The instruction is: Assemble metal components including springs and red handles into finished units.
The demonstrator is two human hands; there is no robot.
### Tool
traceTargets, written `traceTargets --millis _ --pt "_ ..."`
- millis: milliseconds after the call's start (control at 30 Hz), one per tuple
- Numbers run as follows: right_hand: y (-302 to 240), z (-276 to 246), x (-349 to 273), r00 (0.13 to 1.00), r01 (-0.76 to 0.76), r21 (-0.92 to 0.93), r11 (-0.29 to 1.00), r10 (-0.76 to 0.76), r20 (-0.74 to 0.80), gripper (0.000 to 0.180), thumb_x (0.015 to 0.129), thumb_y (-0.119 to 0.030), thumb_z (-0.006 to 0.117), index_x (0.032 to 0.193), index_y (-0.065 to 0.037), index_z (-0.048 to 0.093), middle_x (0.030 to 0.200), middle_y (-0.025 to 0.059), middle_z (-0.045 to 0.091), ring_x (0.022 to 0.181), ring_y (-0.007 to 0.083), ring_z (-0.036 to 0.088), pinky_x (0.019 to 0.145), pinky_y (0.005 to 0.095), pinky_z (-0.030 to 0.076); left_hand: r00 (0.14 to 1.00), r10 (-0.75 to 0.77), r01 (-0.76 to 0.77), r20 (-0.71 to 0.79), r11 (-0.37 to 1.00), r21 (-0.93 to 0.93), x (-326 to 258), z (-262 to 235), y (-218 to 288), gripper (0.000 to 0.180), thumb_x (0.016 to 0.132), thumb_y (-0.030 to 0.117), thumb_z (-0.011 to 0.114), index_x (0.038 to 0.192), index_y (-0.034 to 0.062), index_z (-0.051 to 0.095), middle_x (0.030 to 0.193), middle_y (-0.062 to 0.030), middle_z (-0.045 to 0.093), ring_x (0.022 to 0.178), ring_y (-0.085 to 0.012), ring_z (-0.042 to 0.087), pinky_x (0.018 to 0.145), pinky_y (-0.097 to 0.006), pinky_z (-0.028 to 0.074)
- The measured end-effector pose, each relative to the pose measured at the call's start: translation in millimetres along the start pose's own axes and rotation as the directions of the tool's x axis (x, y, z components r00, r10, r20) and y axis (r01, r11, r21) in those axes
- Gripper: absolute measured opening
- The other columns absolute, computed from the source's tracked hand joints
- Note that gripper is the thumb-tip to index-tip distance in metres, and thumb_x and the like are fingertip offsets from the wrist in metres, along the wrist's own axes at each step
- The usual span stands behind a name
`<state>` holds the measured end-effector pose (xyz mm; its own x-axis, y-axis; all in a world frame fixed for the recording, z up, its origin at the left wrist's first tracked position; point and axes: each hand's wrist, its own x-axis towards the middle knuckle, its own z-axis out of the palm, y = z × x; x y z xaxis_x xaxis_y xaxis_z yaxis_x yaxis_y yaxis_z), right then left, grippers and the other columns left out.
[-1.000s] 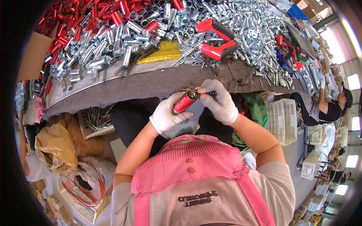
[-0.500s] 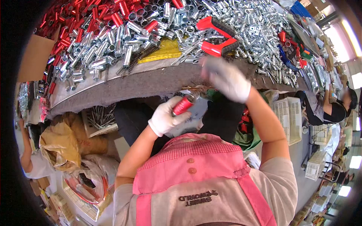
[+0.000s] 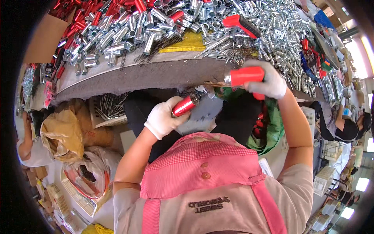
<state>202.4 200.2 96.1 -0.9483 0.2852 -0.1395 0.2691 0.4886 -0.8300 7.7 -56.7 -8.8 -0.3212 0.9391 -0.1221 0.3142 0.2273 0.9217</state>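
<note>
The red tube [image 3: 184, 107] is glossy, probably metal; the bench cloth [image 3: 152, 75] looks rough.

In front of me the table [image 3: 136, 74] arcs from ten o'clock to two, its near edge draped in grey-brown cloth. At three o'clock I see a pale wall [image 3: 365, 93], with bright windows [image 3: 362, 184] running along that side down to four. Between two and three a long strip of white light [image 3: 367, 50] glares. Grey floor [image 3: 318, 201] shows at four o'clock, near pale crates [image 3: 333, 150].
</note>
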Motion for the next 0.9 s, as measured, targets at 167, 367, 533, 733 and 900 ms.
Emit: traceTargets --millis 167,367,533,733,900 --pt "-7.1 32.6 0.7 0.939 0.206 -0.174 0.963 -0.145 0.311 0.034 0.068 -0.022 0.076 0.092 -0.005 0.059 0.079 0.0096 0.062 0.069 0.0254 0.061 0.065 0.0345 0.048 0.960 -0.049 0.021 0.274 0.994 0.105 -12.4 3.7 19.4 0.036 0.076 0.028 0.069 0.104 0.0071 0.060 0.082 -0.0161 0.064 0.076 -0.0280 0.064 0.070 -0.035 0.050" --pt "2.6 81.2 -5.4 0.775 0.512 -0.319 0.797 -0.269 0.571 0.030 0.067 -0.020 0.068 0.095 -0.012 0.057 0.085 0.0089 0.060 0.086 0.0281 0.059 0.077 0.0407 0.046 0.669 0.004 0.157 0.743 0.977 -0.147 -27.7 32.9 -17.7 0.034 0.079 0.021 0.065 0.107 0.0020 0.059 0.090 -0.0053 0.063 0.081 -0.0145 0.056 0.077 -0.030 0.046" --pt "-7.1 84.4 3.3 0.504 0.851 -0.470 0.235 -0.616 0.605 0.020 0.064 -0.023 0.062 0.082 -0.014 0.061 0.071 0.0016 0.051 0.078 0.0211 0.057 0.088 0.0396 0.046 0.482 -0.128 0.310 0.867 0.950 -0.032 -17.9 35.6 -24.5 0.039 0.080 0.014 0.062 0.116 0.0019 0.055 0.091 -0.0016 0.058 0.086 -0.0097 0.051 0.082 -0.025 0.042" --pt "-4.7 85.6 -2.5 0.402 0.879 -0.466 0.101 -0.682 0.611 0.016 0.062 -0.023 0.061 0.075 -0.014 0.059 0.071 -0.0001 0.051 0.074 0.0203 0.056 0.087 0.0391 0.047 0.521 0.018 0.283 0.853 0.940 -0.192 -20.6 40.2 -29.3 0.042 0.081 0.013 0.060 0.121 0.0049 0.051 0.087 0.0023 0.055 0.080 -0.0104 0.050 0.074 -0.026 0.043" --pt "15.2 90.3 -15.8 0.799 0.580 -0.420 0.698 -0.387 0.460 0.027 0.067 -0.019 0.066 0.092 -0.011 0.061 0.077 0.0067 0.059 0.077 0.0264 0.058 0.075 0.0401 0.047 0.800 -0.061 -0.011 0.597 0.993 0.118 -23.1 26.2 -0.2 0.033 0.077 0.020 0.064 0.106 0.0050 0.059 0.081 -0.0126 0.063 0.075 -0.0218 0.061 0.071 -0.033 0.048"
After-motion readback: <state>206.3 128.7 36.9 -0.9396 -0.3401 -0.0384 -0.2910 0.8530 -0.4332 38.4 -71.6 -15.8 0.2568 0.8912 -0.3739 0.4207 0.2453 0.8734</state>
